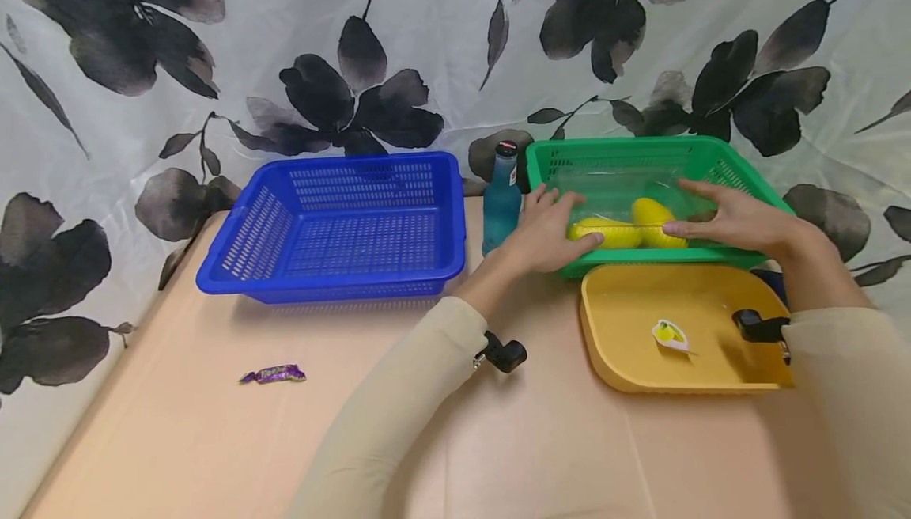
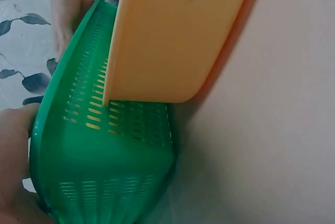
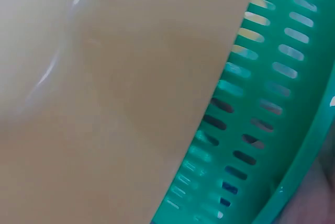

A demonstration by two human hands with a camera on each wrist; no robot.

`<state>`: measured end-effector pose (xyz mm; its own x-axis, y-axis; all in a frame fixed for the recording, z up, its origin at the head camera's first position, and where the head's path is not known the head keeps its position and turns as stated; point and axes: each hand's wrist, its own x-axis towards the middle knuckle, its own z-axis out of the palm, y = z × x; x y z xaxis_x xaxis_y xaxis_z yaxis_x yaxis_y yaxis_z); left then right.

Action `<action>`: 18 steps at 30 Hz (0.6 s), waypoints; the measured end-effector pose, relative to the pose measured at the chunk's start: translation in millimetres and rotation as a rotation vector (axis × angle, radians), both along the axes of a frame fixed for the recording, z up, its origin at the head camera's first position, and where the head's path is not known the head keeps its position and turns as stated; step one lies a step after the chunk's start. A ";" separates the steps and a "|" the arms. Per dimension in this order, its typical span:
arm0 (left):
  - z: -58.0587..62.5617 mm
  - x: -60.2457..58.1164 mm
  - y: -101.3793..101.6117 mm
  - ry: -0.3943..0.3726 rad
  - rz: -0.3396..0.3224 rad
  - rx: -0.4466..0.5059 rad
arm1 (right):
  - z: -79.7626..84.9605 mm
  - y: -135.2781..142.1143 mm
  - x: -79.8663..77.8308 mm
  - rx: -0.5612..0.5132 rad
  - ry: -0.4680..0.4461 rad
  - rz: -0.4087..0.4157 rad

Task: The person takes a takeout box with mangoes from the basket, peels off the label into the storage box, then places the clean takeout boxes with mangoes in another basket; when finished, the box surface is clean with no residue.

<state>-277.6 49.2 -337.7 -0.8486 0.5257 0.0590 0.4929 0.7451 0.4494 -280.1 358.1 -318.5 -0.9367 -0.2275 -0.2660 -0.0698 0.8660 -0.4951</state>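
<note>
Both hands are at a green basket, each at one end of a clear plastic container. My left hand holds its left end, thumb toward the front and fingers toward the back. The right hand grips the other end between thumb and fingers. Two yellow lemons show at the container, one tilted up and one lying on its side. In the left wrist view, the left hand is beside the basket rim, with the right hand farther along. Part of the right hand appears blurred past the rim.
A yellow tray with a small lemon-picture sticker stands before the green basket. A blue bottle stands by the left hand. Farther left are a blue basket and a purple-wrapped candy. Floral cloth hangs behind.
</note>
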 end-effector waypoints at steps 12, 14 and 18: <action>-0.4 2.7 4.7 -0.066 0.068 -0.010 | -0.9 -5.9 -3.4 0.073 -0.001 0.034; 1.5 3.9 2.5 -0.063 0.057 -0.005 | 0.7 -6.8 -2.1 0.075 -0.002 0.040; 9.4 10.3 -6.1 -0.030 0.005 0.006 | 7.2 -7.6 2.7 0.096 0.010 0.061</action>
